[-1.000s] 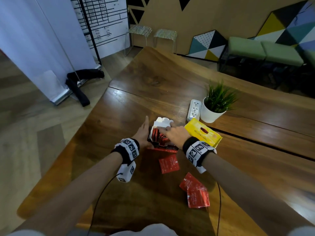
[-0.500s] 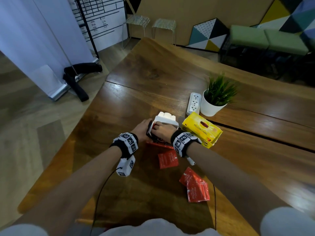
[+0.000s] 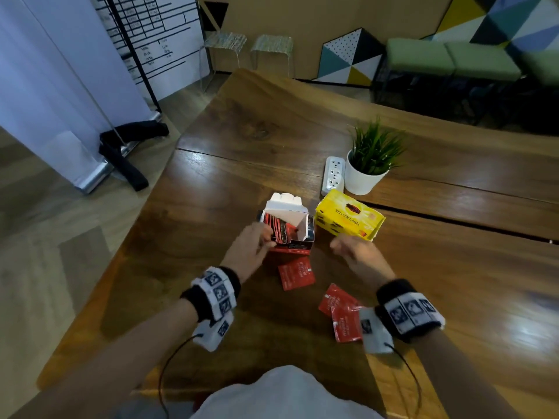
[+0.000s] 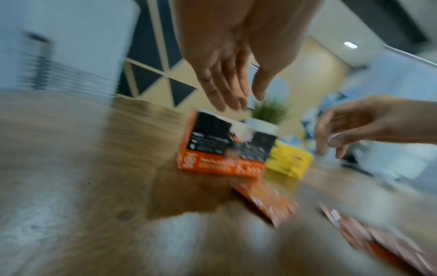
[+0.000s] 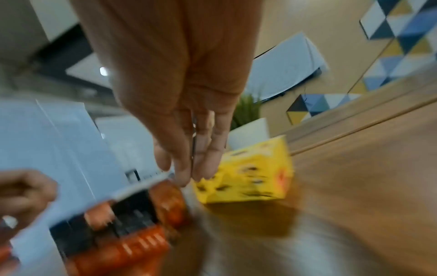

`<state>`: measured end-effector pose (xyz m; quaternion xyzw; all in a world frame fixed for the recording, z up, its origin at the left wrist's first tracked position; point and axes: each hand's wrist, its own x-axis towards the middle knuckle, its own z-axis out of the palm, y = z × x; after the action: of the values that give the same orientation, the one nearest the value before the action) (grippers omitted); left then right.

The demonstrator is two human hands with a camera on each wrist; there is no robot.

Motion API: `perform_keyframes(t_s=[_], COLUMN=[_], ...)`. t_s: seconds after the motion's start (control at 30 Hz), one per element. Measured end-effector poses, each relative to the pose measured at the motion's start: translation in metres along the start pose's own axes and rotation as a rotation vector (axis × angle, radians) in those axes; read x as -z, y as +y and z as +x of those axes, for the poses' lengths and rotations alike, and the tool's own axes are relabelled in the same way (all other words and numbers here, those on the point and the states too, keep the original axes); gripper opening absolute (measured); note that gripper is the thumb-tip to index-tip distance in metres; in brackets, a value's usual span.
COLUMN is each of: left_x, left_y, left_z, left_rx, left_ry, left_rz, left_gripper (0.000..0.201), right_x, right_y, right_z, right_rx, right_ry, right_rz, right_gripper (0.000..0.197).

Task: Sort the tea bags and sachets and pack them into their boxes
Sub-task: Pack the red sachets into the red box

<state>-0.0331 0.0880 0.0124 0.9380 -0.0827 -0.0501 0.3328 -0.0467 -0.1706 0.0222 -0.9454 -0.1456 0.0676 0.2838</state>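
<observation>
A red and black box stands open on the wooden table, its white lid flap up and red sachets upright inside. To its right lies the shut yellow box. My left hand hovers at the red box's near left corner, its fingers straight and holding nothing. My right hand is off the red box, in front of the yellow box, with straight, empty fingers. Three loose red sachets lie nearer me: one below the box, two overlapping.
A white potted plant and a white power strip stand just behind the yellow box. The table's left edge drops to the floor. Both wrist views are blurred by motion.
My right hand has come out of the red box and drawn back to the right. My left hand has shifted from the box's left side to its near left corner.
</observation>
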Motion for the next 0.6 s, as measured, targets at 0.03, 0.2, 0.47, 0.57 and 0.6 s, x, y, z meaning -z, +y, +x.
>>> perform_keyframes(t_s=[0.03,0.2,0.47,0.57,0.6], left_x=[-0.008,-0.063,-0.079,-0.064,-0.058], left_y=[0.004,0.020,0.029,0.020,0.017], left_z=[-0.009,-0.002,0.009,0.002,-0.002], left_rx=[-0.060,0.000,0.182,0.307,0.359], left_ry=[-0.170,-0.373,-0.424,-0.528,-0.543], left_rz=[0.082,0.328,0.509,0.186,0.003], left_gripper=[0.019,0.043,0.080,0.056,0.049], right_x=[-0.003,-0.034,-0.049,-0.040,-0.037], right_y=[0.011,0.031,0.030,0.026,0.024], right_z=[-0.019,-0.064,-0.076,-0.079,-0.079], right_rx=[-0.115,-0.376,-0.436,-0.449,-0.462], right_ry=[-0.118,-0.373,-0.362,-0.348,-0.299], right_rz=[-0.074,-0.212,-0.204,-0.040,0.062], right_gripper=[0.022,0.074,0.070,0.052,0.046])
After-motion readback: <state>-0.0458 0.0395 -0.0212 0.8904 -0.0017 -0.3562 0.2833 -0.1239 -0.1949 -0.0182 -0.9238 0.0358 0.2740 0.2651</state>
